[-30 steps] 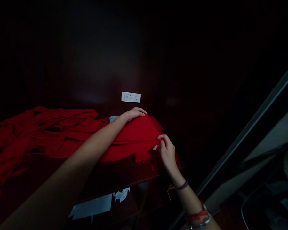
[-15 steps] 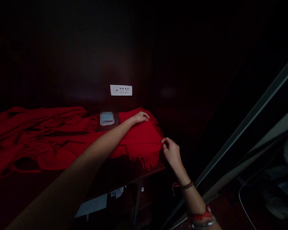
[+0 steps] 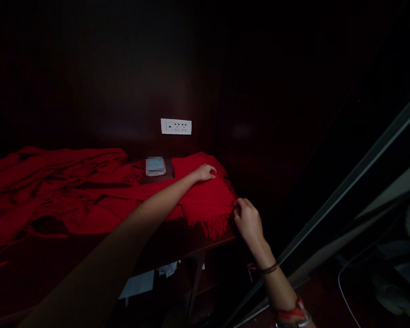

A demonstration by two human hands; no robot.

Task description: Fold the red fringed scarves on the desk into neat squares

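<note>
A red fringed scarf (image 3: 201, 200) lies folded at the right end of a dark wooden shelf, its tassels hanging at the front and along the right side. My left hand (image 3: 205, 172) rests on top of the folded part, palm down, thumb and fingers apart. At the scarf's right edge, my right hand (image 3: 248, 222) pinches the cloth near the fringe between thumb and fingers. More red cloth (image 3: 71, 200) spreads in loose wrinkles to the left, partly behind my left forearm.
A phone-like object (image 3: 155, 166), blurred on top, lies behind the scarf. Above it a white socket plate (image 3: 176, 126) is set in the dark wall. Papers (image 3: 138, 284) sit under the shelf (image 3: 160, 250). A pale cable (image 3: 343, 289) hangs at the right, beyond a metal-edged frame.
My left hand has slid slightly right and toward me on the scarf. My right hand stays at the scarf's edge, and the view has shifted a little.
</note>
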